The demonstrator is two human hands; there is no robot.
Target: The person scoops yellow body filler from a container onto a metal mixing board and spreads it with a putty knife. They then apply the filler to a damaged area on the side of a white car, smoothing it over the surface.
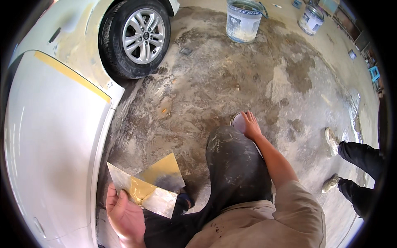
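In my left hand (pixel 125 213) is a pale flat plate (pixel 161 201), pinched at its left edge between thumb and fingers. Yellow putty (pixel 141 190) is smeared across its middle. Just beyond it, partly covered, shows a second flat plate (pixel 167 171), yellow with a grey smudge; what supports it is hidden. My right hand (pixel 251 126) reaches past my right knee, its fingers stretched over a rounded, light-grey thing with a dark rim (pixel 237 121). My knee hides part of that thing, so I cannot tell its kind.
To my left stands a white car (pixel 53 136) with yellowish patches by its wheel (pixel 142 37) and a yellow strip (pixel 72 76). A bucket (pixel 243 25) and another bucket (pixel 311 20) stand ahead. Another person's legs (pixel 359 159) are at right.
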